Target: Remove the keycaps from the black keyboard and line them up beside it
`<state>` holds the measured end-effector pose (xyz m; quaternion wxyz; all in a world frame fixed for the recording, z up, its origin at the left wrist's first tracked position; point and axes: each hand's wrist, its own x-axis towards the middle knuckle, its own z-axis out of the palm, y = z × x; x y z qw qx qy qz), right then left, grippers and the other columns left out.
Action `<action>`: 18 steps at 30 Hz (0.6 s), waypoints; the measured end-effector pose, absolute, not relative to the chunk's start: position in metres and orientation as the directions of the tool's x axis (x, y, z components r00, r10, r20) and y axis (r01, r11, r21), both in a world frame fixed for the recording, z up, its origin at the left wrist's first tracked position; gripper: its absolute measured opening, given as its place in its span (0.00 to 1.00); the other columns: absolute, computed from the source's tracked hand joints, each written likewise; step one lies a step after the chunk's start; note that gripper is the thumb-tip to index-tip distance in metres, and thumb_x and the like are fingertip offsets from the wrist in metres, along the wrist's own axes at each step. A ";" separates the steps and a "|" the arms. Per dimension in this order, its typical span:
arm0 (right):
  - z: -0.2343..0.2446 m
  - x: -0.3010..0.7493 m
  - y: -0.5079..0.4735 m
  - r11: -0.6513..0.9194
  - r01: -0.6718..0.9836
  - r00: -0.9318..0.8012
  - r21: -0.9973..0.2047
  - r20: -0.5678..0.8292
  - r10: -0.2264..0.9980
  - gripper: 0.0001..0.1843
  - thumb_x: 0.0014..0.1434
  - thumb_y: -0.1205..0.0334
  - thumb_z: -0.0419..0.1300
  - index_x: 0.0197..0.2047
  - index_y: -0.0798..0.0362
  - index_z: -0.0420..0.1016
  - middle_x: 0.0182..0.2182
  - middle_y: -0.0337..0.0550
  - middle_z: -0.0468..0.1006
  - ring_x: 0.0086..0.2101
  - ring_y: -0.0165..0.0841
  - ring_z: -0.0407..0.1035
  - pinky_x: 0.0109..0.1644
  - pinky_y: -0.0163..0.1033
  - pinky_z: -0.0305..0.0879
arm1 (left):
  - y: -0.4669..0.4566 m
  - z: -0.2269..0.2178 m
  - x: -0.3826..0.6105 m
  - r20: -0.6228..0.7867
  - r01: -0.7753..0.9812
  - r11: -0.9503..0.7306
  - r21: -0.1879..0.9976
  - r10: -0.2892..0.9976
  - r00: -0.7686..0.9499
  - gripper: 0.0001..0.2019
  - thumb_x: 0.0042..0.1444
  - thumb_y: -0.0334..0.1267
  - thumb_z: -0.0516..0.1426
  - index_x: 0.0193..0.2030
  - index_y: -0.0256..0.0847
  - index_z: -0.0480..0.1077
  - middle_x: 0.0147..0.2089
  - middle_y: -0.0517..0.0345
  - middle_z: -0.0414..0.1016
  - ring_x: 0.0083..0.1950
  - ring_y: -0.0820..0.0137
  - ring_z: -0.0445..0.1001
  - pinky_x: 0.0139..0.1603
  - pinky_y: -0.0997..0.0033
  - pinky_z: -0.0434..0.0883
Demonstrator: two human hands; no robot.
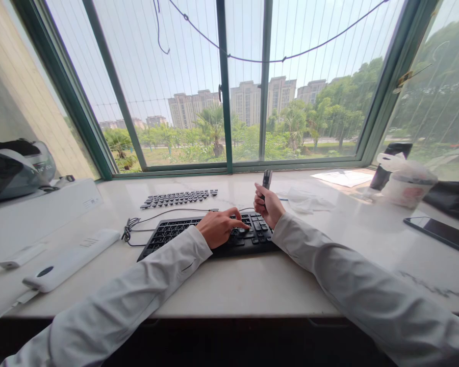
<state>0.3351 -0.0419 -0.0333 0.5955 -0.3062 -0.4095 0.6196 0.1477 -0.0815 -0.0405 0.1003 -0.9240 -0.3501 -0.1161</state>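
A black keyboard (214,252) lies in front of me on the white counter. Many sockets on its left and middle part show no keycaps, while the number pad on the right has caps on it. My left hand (219,227) rests over the keyboard, fingers stretched out, one fingertip touching a key left of the number pad. Just above the keyboard's upper right part, my right hand (266,204) is closed around a small black-and-silver tool (266,179) held upright; its exact kind is unclear. Loose black keycaps (179,198) stand in rows behind the keyboard.
The keyboard's cable (128,229) lies coiled at the left. Near it are a white power bank (72,260) and a white box (42,216). Clear plastic (308,199), paper (342,177), a bagged cup (409,183) and a phone (441,234) lie to the right.
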 end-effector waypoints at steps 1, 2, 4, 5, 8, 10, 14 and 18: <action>-0.033 0.335 -0.042 0.045 -0.486 -0.105 -0.873 0.109 0.988 0.24 0.54 0.50 0.65 0.24 0.50 0.52 0.13 0.24 0.48 0.14 0.20 0.40 0.17 0.31 0.37 | -0.081 -0.040 0.147 0.296 0.674 -0.732 -0.098 0.625 0.722 0.29 0.53 0.22 0.50 0.52 0.62 0.75 0.53 0.65 0.72 0.35 0.75 0.73 0.33 0.76 0.66; -0.033 0.335 -0.042 0.045 -0.483 -0.107 -0.874 0.110 0.988 0.24 0.53 0.50 0.65 0.24 0.50 0.52 0.13 0.24 0.48 0.14 0.20 0.40 0.17 0.31 0.37 | -0.080 -0.040 0.146 0.299 0.674 -0.733 -0.091 0.625 0.721 0.29 0.52 0.21 0.50 0.50 0.61 0.76 0.52 0.66 0.73 0.35 0.75 0.74 0.34 0.76 0.66; -0.033 0.336 -0.042 0.043 -0.477 -0.111 -0.878 0.108 0.988 0.24 0.53 0.50 0.65 0.24 0.50 0.53 0.13 0.24 0.49 0.14 0.20 0.41 0.17 0.31 0.38 | -0.079 -0.040 0.145 0.289 0.660 -0.746 -0.083 0.616 0.733 0.28 0.52 0.20 0.51 0.48 0.60 0.78 0.51 0.65 0.74 0.36 0.75 0.74 0.34 0.77 0.65; -0.034 0.336 -0.043 0.041 -0.475 -0.113 -0.879 0.107 0.988 0.24 0.53 0.50 0.65 0.24 0.50 0.53 0.13 0.25 0.49 0.14 0.20 0.41 0.17 0.31 0.38 | -0.079 -0.040 0.145 0.282 0.650 -0.755 -0.085 0.608 0.742 0.28 0.51 0.20 0.51 0.48 0.59 0.78 0.51 0.65 0.74 0.36 0.75 0.74 0.34 0.77 0.65; -0.034 0.335 -0.043 0.037 -0.469 -0.117 -0.883 0.104 0.988 0.24 0.53 0.50 0.65 0.24 0.50 0.52 0.13 0.25 0.49 0.14 0.20 0.41 0.17 0.31 0.38 | -0.078 -0.039 0.145 0.285 0.637 -0.764 -0.106 0.590 0.755 0.30 0.51 0.20 0.50 0.51 0.60 0.77 0.53 0.65 0.73 0.35 0.77 0.73 0.33 0.78 0.65; -0.033 0.334 -0.044 0.037 -0.464 -0.119 -0.885 0.104 0.987 0.24 0.54 0.50 0.65 0.24 0.50 0.52 0.13 0.25 0.48 0.14 0.20 0.41 0.17 0.31 0.38 | -0.078 -0.040 0.145 0.280 0.637 -0.764 -0.108 0.591 0.757 0.31 0.51 0.20 0.50 0.51 0.62 0.76 0.53 0.66 0.72 0.34 0.77 0.73 0.33 0.78 0.65; -0.032 0.334 -0.045 0.051 -0.444 -0.112 -0.894 0.112 0.987 0.25 0.53 0.48 0.64 0.24 0.50 0.51 0.14 0.24 0.46 0.15 0.20 0.40 0.17 0.31 0.37 | -0.078 -0.041 0.146 0.275 0.633 -0.769 -0.093 0.591 0.758 0.31 0.50 0.19 0.50 0.51 0.61 0.76 0.53 0.66 0.71 0.35 0.78 0.73 0.35 0.78 0.66; -0.032 0.333 -0.045 0.073 -0.395 -0.108 -0.916 0.125 0.986 0.25 0.53 0.46 0.63 0.24 0.49 0.50 0.14 0.25 0.46 0.15 0.21 0.39 0.18 0.32 0.37 | -0.079 -0.042 0.147 0.276 0.660 -0.751 -0.042 0.626 0.730 0.32 0.51 0.19 0.49 0.52 0.60 0.76 0.53 0.65 0.71 0.36 0.77 0.74 0.35 0.78 0.66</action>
